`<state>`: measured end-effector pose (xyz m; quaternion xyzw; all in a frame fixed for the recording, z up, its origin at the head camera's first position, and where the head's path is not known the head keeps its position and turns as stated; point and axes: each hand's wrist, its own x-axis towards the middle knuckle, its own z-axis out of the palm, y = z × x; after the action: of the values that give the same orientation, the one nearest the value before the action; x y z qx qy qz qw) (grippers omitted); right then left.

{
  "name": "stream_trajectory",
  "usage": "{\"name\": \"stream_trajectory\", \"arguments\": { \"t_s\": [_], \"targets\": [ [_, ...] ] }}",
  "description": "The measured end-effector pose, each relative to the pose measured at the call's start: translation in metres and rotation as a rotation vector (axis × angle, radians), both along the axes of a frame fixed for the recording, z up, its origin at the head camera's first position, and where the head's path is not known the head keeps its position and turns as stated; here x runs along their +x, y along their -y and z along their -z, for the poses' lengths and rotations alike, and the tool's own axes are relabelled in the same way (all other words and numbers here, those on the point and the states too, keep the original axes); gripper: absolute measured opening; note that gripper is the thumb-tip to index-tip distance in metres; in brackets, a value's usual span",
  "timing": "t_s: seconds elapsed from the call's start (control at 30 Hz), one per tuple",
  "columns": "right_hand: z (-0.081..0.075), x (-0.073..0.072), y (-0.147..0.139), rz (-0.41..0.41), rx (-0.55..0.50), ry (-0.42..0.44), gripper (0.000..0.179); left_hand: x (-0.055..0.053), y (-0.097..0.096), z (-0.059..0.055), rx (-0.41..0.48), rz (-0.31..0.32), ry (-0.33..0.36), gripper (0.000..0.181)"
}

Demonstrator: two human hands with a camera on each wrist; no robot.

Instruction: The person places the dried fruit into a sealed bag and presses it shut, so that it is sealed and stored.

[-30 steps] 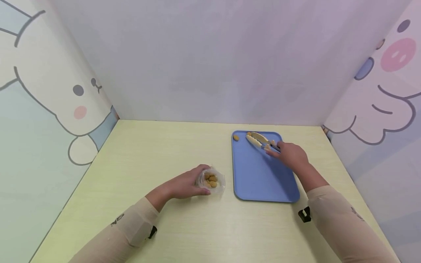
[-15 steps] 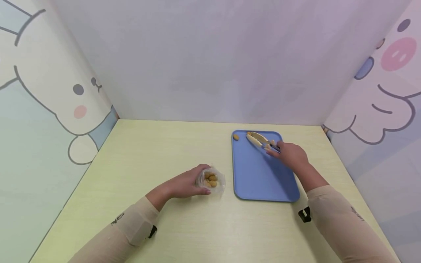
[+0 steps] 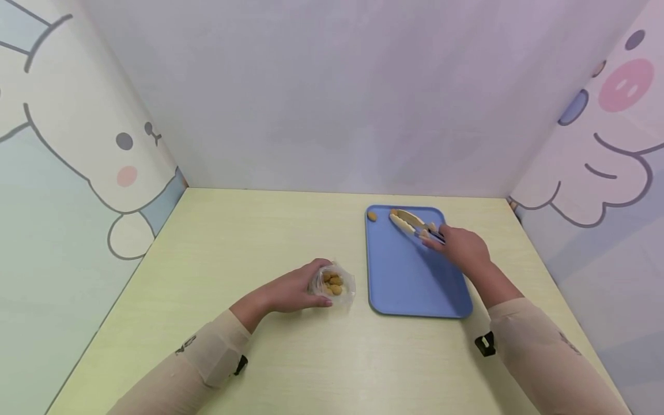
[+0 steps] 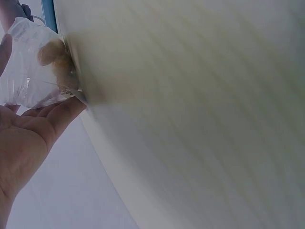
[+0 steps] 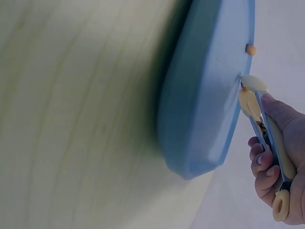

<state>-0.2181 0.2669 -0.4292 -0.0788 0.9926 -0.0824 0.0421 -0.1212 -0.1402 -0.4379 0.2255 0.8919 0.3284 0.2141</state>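
Observation:
In the head view my left hand (image 3: pixel 295 290) holds a clear plastic bag (image 3: pixel 349 293) with its mouth open. Several brown oval pieces (image 3: pixel 336 282), nut-like in look, lie inside it; the left wrist view shows the bag (image 4: pixel 26 71) low at the table surface. My right hand (image 3: pixel 464 249) grips tongs (image 3: pixel 406 221) with cream tips, reaching over the far part of a blue tray (image 3: pixel 407 282). One brown piece (image 3: pixel 393 212) is at the tongs' tips, seen between them in the right wrist view. Another brown piece (image 3: pixel 372 216) lies in the tray's far left corner.
The tray's raised rim (image 3: pixel 368 259) stands to the right of the bag. A pale wood-grain table (image 3: pixel 270 230) carries everything. Behind it rises a plain wall (image 3: pixel 332 115), with cartoon-printed walls (image 3: pixel 627 150) at both sides.
My right hand and the tongs have shifted very slightly to the right, the tips still at the brown piece. My left hand and the bag have stayed in place.

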Motion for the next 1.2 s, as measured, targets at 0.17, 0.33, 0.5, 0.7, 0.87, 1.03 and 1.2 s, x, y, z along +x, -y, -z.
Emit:
{"name": "stream_trajectory", "arguments": {
  "t_s": [0.17, 0.33, 0.5, 0.7, 0.87, 1.03, 1.2],
  "targets": [
    [0.003, 0.004, -0.002, -0.008, -0.003, -0.032, 0.052, 0.000, 0.000, 0.000, -0.002, 0.001, 0.000, 0.088],
    [0.001, 0.010, -0.004, -0.028, -0.005, -0.064, 0.051, 0.000, 0.000, 0.001, -0.011, -0.002, 0.003, 0.089],
    [-0.001, 0.014, -0.003, -0.032, 0.001, -0.092, 0.050, 0.000, 0.000, 0.000, -0.014, -0.007, 0.001, 0.089],
    [-0.001, 0.018, -0.005, -0.039, 0.008, -0.126, 0.050, 0.001, 0.000, -0.001, 0.000, -0.004, 0.007, 0.089],
    [-0.004, 0.024, -0.007, -0.057, 0.015, -0.133, 0.048, 0.000, 0.000, 0.000, -0.003, -0.002, 0.000, 0.089],
    [-0.004, 0.030, -0.008, -0.078, 0.028, -0.168, 0.047, 0.000, 0.001, 0.001, 0.005, 0.000, 0.005, 0.088],
    [-0.006, 0.035, -0.008, -0.088, 0.024, -0.180, 0.047, 0.000, 0.001, 0.000, 0.005, 0.000, 0.005, 0.088]
  ]
}}
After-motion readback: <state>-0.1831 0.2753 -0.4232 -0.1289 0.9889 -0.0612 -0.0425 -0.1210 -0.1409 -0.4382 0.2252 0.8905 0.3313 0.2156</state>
